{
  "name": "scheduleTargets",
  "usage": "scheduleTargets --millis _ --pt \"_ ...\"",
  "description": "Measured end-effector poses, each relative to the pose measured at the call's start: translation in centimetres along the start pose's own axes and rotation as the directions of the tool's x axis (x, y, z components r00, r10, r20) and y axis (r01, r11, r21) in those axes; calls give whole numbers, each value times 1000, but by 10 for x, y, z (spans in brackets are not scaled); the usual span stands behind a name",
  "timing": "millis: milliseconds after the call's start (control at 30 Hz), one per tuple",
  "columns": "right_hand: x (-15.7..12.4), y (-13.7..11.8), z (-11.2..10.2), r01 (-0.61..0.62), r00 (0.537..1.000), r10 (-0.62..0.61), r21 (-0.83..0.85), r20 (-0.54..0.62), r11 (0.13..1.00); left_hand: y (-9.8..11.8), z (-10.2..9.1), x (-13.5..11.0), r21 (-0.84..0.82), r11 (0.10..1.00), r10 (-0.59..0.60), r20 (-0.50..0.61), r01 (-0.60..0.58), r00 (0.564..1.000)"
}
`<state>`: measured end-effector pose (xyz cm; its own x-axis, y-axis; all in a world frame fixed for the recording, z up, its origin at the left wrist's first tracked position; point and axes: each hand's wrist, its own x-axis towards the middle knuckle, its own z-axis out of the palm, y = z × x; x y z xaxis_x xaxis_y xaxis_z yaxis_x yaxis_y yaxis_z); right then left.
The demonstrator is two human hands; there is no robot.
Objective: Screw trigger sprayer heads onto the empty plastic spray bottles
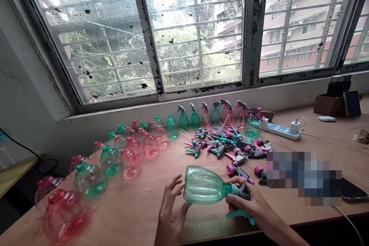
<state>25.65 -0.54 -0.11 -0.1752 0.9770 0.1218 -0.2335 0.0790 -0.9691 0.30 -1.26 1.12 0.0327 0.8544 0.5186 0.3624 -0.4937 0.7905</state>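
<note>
A clear green spray bottle lies sideways above the wooden table, between both my hands. My left hand cups its base from below, fingers curled and spread against the plastic. My right hand is closed around the bottle's neck and the grey-and-teal trigger spray head fitted on it. A heap of loose pink, teal and grey spray heads lies just beyond the bottle.
Several headless pink and green bottles spread across the table's left side. A row of bottles with heads stands by the window ledge. A white power strip, cardboard box and a phone sit at right.
</note>
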Motion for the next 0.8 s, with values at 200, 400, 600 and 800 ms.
scheduleTargets --millis 200,400,600,800 --pt "0 9 2 66 998 -67 -67 -13 996 5 2 1 -36 999 -24 34 25 999" --pt "0 5 1 37 999 -35 -70 22 997 2 1 0 -72 997 -42 16 43 999" --pt "-1 1 2 12 1000 -12 -37 9 999 3 0 1 -7 1000 -23 54 24 998" --pt "-4 6 3 64 998 -64 -109 4 992 10 0 3 -77 994 -77 0 77 997"
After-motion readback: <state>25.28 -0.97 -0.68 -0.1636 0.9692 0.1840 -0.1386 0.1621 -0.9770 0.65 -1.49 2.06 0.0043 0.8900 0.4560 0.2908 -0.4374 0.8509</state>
